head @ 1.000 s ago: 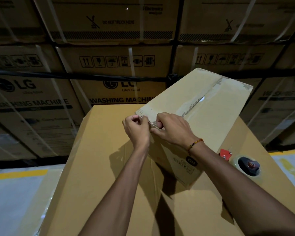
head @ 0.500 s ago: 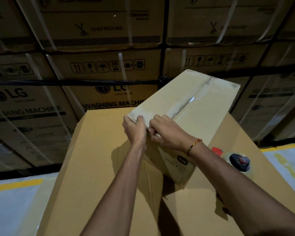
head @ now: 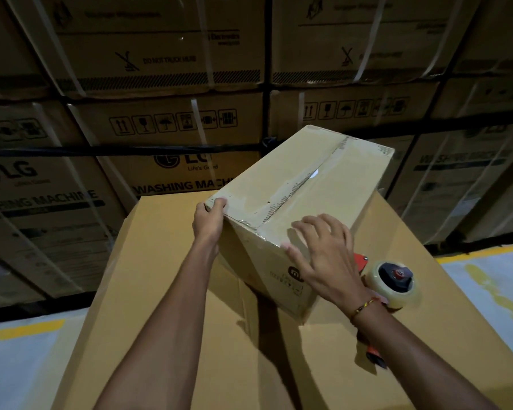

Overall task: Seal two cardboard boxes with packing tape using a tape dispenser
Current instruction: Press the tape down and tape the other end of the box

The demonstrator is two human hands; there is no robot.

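One box (head: 323, 196): left hand (head: 209, 220) grips its left corner; right hand (head: 323, 255) spread open over its near edge.

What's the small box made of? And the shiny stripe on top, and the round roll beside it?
The small box looks like brown cardboard: matte, with flaps meeting at a seam. The stripe seems clear plastic tape: glossy, catching a glint. The roll looks like the same tape, see-through and yellowish, wound on a dark hub.
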